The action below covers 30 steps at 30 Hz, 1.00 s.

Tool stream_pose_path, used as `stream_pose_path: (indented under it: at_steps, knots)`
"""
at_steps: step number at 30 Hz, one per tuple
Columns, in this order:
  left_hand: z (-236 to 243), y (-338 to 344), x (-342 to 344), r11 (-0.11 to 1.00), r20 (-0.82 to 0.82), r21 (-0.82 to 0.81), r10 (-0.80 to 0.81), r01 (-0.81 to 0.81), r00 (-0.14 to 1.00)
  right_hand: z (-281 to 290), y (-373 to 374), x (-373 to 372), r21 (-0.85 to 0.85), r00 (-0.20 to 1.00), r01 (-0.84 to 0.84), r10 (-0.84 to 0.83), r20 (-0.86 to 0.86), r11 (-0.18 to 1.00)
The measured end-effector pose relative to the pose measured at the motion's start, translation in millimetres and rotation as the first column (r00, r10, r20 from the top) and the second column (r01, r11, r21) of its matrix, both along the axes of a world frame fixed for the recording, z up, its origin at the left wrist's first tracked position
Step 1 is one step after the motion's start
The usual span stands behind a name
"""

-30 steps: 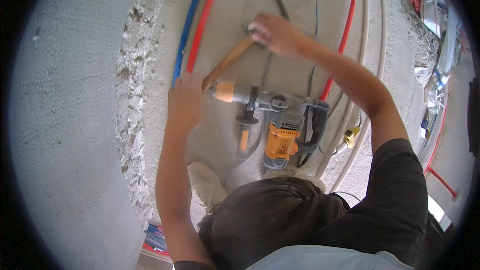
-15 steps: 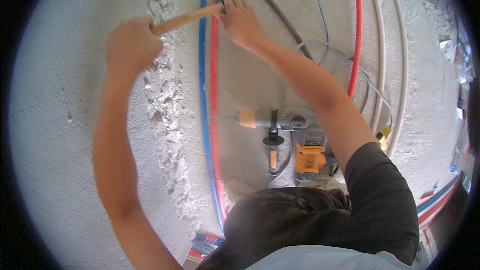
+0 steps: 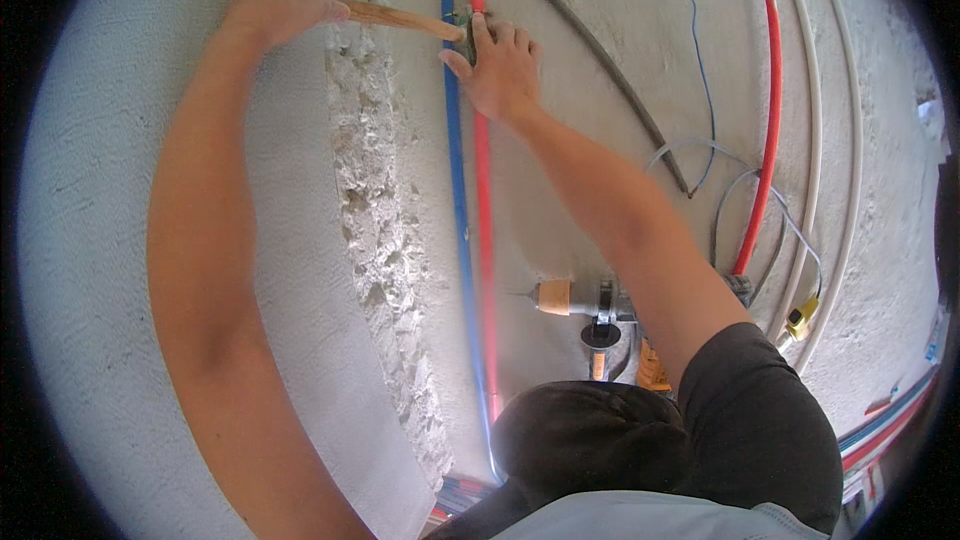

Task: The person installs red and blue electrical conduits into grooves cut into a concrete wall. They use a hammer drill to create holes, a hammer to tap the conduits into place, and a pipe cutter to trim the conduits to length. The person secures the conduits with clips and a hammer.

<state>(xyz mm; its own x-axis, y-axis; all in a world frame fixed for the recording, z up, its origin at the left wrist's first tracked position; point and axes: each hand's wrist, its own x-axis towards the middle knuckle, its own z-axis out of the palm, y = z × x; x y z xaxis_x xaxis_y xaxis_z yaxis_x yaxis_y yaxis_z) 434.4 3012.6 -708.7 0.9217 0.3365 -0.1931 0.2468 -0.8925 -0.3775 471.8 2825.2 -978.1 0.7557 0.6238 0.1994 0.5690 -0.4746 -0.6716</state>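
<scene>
My left hand (image 3: 283, 2) is closed round the end of the wooden handle (image 3: 400, 19) of what looks like a hammer, held nearly level near the floor's far side. Its dark greenish head (image 3: 466, 35) rests at the blue pipe (image 3: 455, 145) and the red pipe (image 3: 482, 180), partly covered by fingers. My right hand (image 3: 506, 70) lies over the red pipe, fingers and thumb apart, the index finger against the hammer head. A thin wire tie appears to cross the pipes beside the head.
A rough chipped strip (image 3: 375, 210) runs left of the pipes. Right of them lie an orange and grey rotary hammer drill (image 3: 575, 298), partly hidden by my arm, a dark hose (image 3: 600, 55), a short red pipe (image 3: 768, 130), white pipes (image 3: 812, 130) and a yellow tape measure (image 3: 803, 318).
My left hand has moved up, and the handle now slopes down toward the head instead of up. My right fingers have spread over the red pipe. The view has shifted, with the drill lower right.
</scene>
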Motion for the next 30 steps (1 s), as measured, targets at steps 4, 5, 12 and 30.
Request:
stream_pose_path:
  at_steps: [4,5,12,30]
  knots:
    - [-4.5,29.7,21.4,0.986,-0.1,-0.065,0.148,-0.155,0.984,11.6,6.2,-3.2,-0.108,0.999,0.017,-0.022,-0.04,0.994]
    - [-5.9,33.2,23.0,0.988,-0.112,-0.065,0.133,-0.141,0.985,8.4,8.8,-2.9,-0.107,0.999,0.034,-0.034,0.001,0.994]
    - [-6.7,-1.1,11.7,0.978,-0.127,-0.043,0.198,-0.205,0.972,0.2,9.9,3.2,-0.1,0.998,0.051,-0.048,0.03,0.994]
    - [-0.2,-55.9,-9.7,0.978,0.025,0.136,0.157,-0.158,0.987,6.4,9.4,-0.8,-0.116,1.0,0.018,-0.016,0.015,0.993]
